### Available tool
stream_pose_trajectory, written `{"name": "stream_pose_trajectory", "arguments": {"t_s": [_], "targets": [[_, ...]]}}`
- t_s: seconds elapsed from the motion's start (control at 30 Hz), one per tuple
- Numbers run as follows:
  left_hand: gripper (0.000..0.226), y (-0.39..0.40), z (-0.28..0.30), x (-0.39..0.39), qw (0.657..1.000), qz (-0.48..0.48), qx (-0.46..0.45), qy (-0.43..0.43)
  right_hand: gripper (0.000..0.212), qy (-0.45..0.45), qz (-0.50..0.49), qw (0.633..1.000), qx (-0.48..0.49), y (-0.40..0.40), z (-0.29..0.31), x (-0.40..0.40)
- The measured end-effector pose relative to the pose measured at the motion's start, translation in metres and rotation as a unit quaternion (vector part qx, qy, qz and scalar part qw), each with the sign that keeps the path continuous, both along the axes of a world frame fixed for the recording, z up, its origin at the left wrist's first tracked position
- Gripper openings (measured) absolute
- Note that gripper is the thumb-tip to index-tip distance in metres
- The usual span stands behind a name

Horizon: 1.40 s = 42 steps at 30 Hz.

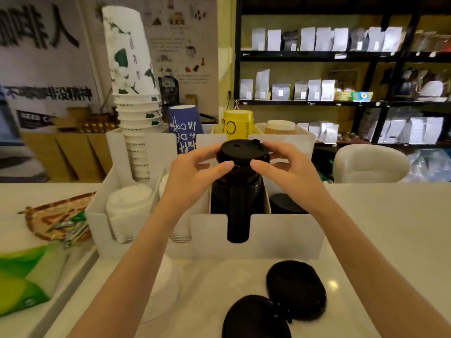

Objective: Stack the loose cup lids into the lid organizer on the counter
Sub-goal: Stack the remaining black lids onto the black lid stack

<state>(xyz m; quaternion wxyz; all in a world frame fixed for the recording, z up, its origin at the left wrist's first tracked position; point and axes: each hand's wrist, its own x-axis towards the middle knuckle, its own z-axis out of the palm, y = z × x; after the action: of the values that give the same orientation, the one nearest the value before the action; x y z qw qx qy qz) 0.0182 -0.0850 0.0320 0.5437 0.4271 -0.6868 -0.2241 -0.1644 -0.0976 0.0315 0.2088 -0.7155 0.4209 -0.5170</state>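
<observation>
A white lid organizer point(280, 237) stands on the counter in front of me. Its middle slot holds a tall stack of black lids point(238, 191). Both hands grip the topmost black lid point(242, 152) at the top of that stack: my left hand point(195, 172) on its left edge, my right hand point(283, 167) on its right edge. Two loose black lids lie on the counter near me, one point(296, 289) on the right and one point(256, 318) at the bottom edge. A loose white lid point(163, 286) lies under my left forearm.
White lids point(129, 206) fill the organizer's left slot; a short black stack point(285, 203) sits in the right slot. Stacked paper cups point(136, 113), a blue cup point(184, 125) and a yellow cup point(238, 125) stand behind. A woven tray point(53, 223) and a green packet point(22, 276) lie left.
</observation>
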Motion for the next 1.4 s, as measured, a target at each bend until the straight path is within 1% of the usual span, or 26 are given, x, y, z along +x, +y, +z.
{"name": "stream_pose_trajectory", "arguments": {"t_s": [0.07,0.13,0.2,0.27,0.43,0.6,0.73,0.9,1.1,1.17,1.27,1.33,1.4], "targets": [[0.042,-0.004,-0.002,0.002,0.999,0.018,0.001,-0.035,0.045,0.008,0.001,1.000,0.010,-0.005,-0.006,0.004],[0.038,-0.007,-0.004,0.004,0.998,0.030,0.003,-0.060,0.046,0.028,0.006,0.999,0.017,-0.009,-0.009,0.005],[0.032,-0.008,-0.004,0.005,0.997,0.027,0.013,-0.078,0.046,0.041,0.006,0.999,0.022,-0.013,-0.010,0.003],[0.030,-0.009,-0.004,0.005,0.995,0.026,0.020,-0.099,0.046,0.051,0.004,0.998,0.026,-0.015,-0.010,0.002],[0.042,-0.008,-0.004,0.005,0.991,0.042,0.026,-0.124,0.050,0.059,0.014,0.997,0.045,-0.018,-0.015,0.001],[0.043,-0.008,-0.003,0.005,0.989,0.050,0.026,-0.138,0.059,0.071,0.016,0.995,0.066,-0.021,-0.016,0.002],[0.047,-0.008,-0.002,0.004,0.988,0.047,0.030,-0.146,0.054,0.076,0.017,0.995,0.067,-0.021,-0.015,0.000],[0.051,-0.008,-0.005,0.003,0.986,0.047,0.039,-0.153,0.051,0.102,-0.001,0.994,0.045,-0.018,-0.014,-0.001],[0.044,-0.012,-0.007,0.006,0.982,0.042,0.059,-0.175,0.045,0.107,-0.006,0.994,0.023,-0.016,-0.017,0.002],[0.045,-0.013,-0.007,0.006,0.980,0.057,0.061,-0.179,0.047,0.108,-0.008,0.994,0.022,-0.015,-0.018,0.002],[0.049,-0.012,-0.006,0.004,0.974,0.063,0.053,-0.209,0.054,0.119,-0.011,0.992,0.031,-0.013,-0.018,0.002],[0.059,-0.010,-0.004,0.001,0.967,0.084,0.047,-0.238,0.061,0.110,-0.010,0.993,0.038,-0.007,-0.019,0.000],[0.066,-0.004,-0.001,-0.003,0.958,0.114,0.016,-0.264,0.061,0.096,-0.020,0.995,0.024,0.003,-0.020,-0.005]]}}
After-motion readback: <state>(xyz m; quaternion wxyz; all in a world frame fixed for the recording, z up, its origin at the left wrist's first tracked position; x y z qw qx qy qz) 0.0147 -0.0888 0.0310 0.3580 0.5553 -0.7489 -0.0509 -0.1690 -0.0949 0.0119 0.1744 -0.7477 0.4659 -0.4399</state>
